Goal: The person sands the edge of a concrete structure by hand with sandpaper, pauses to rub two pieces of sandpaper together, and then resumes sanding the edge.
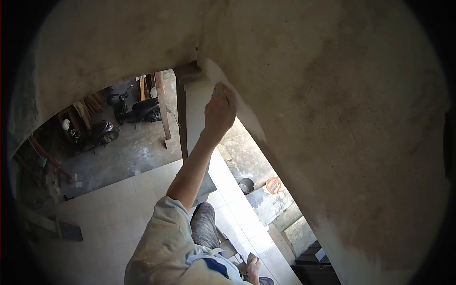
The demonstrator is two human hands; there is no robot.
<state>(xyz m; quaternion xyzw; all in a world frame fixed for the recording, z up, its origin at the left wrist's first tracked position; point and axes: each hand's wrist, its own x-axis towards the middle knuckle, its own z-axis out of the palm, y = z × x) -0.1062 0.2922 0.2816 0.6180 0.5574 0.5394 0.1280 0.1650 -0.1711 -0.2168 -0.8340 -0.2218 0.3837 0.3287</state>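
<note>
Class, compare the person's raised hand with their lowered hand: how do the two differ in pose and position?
The raised hand reaches up, its fingers pressed to the pale strip along the wall edge; the lowered hand hangs by the legs, away from that wall. The raised arm is stretched out with forearm bare; the lowered hand is barely visible. Neither hand's grip can be seen.

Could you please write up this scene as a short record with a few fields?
viewpoint: high up, looking down along a wall
right hand: raised, pressed on the white plastered strip at the edge of the rough brown-grey wall
left hand: low by the body; what it holds is unclear
below: pale tiled floor, two parked dark motorbikes, round grey bucket
</note>
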